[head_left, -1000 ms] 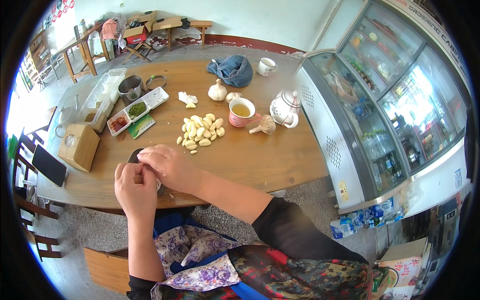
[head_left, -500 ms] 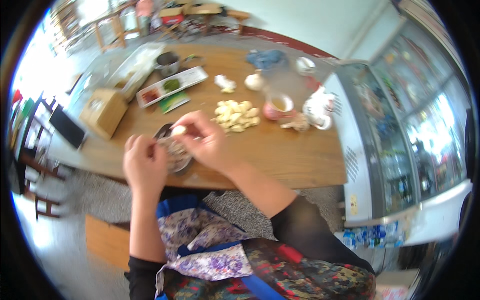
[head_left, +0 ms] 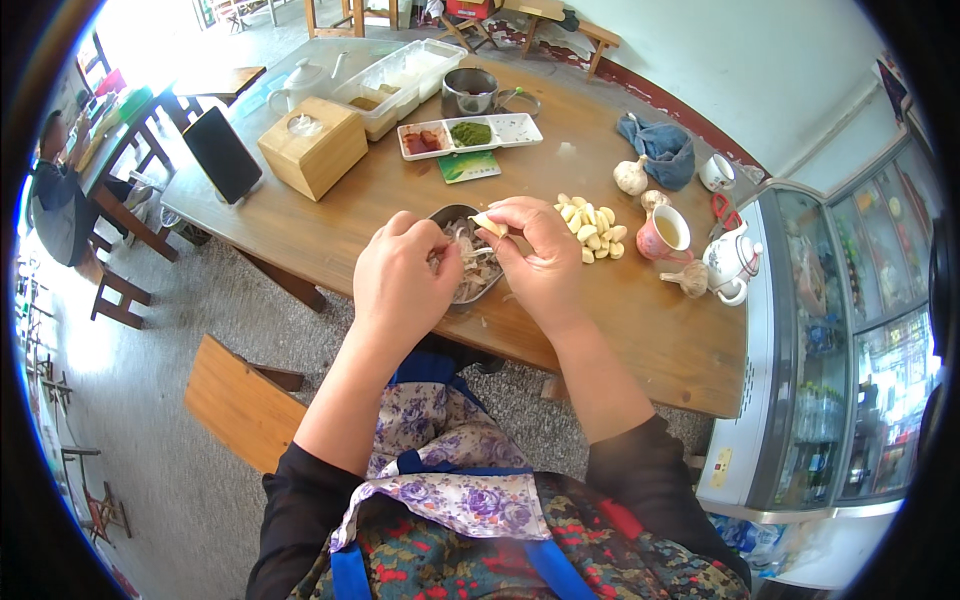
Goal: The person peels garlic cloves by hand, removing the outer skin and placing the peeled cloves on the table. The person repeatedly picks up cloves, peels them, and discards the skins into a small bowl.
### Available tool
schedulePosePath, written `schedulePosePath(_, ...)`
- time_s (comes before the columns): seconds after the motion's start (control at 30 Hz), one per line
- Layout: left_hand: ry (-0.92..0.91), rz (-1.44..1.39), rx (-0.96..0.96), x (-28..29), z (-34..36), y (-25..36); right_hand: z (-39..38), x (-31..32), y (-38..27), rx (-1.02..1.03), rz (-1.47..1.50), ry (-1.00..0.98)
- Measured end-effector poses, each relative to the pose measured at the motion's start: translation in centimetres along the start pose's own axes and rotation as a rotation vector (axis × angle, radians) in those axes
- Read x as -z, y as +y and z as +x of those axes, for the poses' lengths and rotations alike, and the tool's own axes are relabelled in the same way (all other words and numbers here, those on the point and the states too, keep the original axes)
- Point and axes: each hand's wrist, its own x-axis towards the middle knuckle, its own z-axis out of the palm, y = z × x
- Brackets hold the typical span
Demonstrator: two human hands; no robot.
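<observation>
One bowl (head_left: 453,212): garlic skins (head_left: 477,272); pink cup (head_left: 651,242): yellowish liquid (head_left: 669,233).

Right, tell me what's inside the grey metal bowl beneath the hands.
Loose, papery, whitish-brown garlic skins lie in the grey metal bowl. The left hand covers its left part, and whatever is under the skins cannot be seen.

Left side of the metal bowl (head_left: 451,212) out of sight behind the left grip (head_left: 405,272)

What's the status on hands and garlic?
Right hand: garlic clove in grip. Left hand: curled, contents unclear. Garlic skins below, in metal bowl; peeled cloves right of bowl.
</observation>
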Motion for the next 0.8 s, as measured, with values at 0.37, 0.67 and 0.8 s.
schedulePosePath(0.37,-0.079,-0.345,0.215,-0.4,-0.6,1.7,-0.3,-0.3,-0.5,0.160,-0.203,-0.106)
schedulePosePath(0.67,-0.074,-0.394,0.179,-0.8,-0.9,0.6,-0.3,-0.4,-0.2,0.191,-0.189,-0.089)
schedulePosePath(0.8,-0.047,-0.340,0.127,-0.8,-1.1,0.8,-0.3,-0.3,-0.4,0.191,-0.191,-0.094)
